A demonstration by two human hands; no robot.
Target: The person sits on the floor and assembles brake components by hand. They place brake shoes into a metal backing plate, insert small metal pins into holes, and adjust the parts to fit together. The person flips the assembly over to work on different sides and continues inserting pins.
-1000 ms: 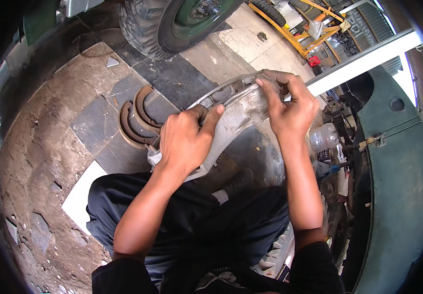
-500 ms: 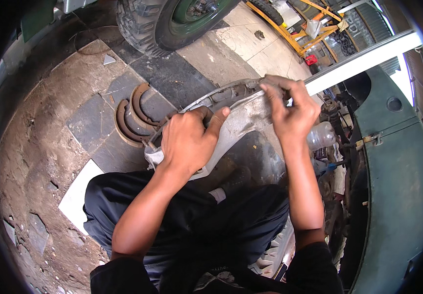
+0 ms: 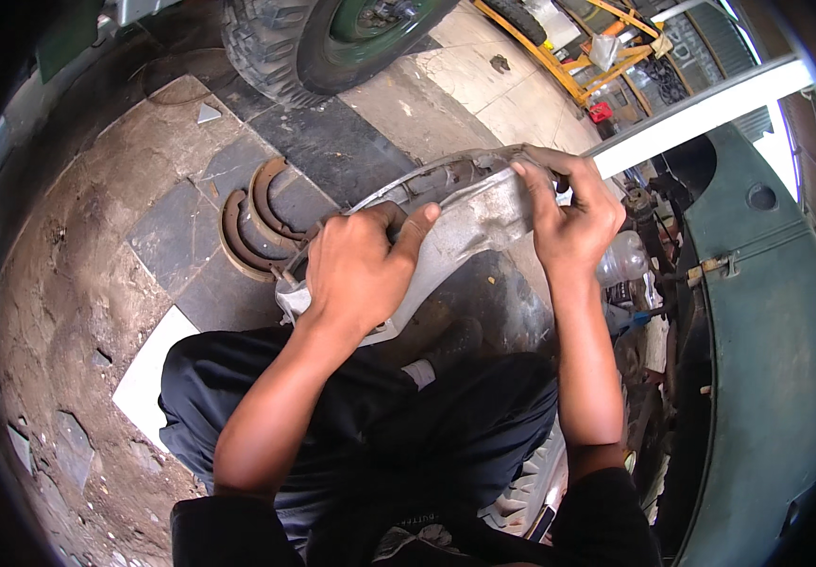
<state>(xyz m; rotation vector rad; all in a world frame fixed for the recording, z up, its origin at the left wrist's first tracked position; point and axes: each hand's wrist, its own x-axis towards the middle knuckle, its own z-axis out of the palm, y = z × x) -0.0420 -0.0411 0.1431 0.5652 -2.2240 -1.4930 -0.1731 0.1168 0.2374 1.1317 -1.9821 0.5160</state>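
Note:
A grey cast-metal housing [image 3: 469,222] with a curved, ribbed rim is tilted above my lap. My left hand [image 3: 356,269] grips its near left end, the fingers curled over the rim and the thumb pointing along the outer face. At the far right end, my right hand [image 3: 573,213] pinches the edge between thumb and fingers. Its fingertips are partly hidden behind the metal. On the tiles just left of the housing lie two curved brown brake shoes [image 3: 262,222], one beside the other.
A green-rimmed wheel [image 3: 332,47] with a knobbly tyre stands ahead. To my right are a clear plastic bottle [image 3: 623,260] and a green vehicle panel [image 3: 776,331]. Yellow metal framing [image 3: 559,71] is at the far right. Broken, dirt-covered ground [image 3: 68,312] spreads on the left.
My right hand and the right end of the housing have shifted slightly to the right. My left hand keeps its hold with barely any movement.

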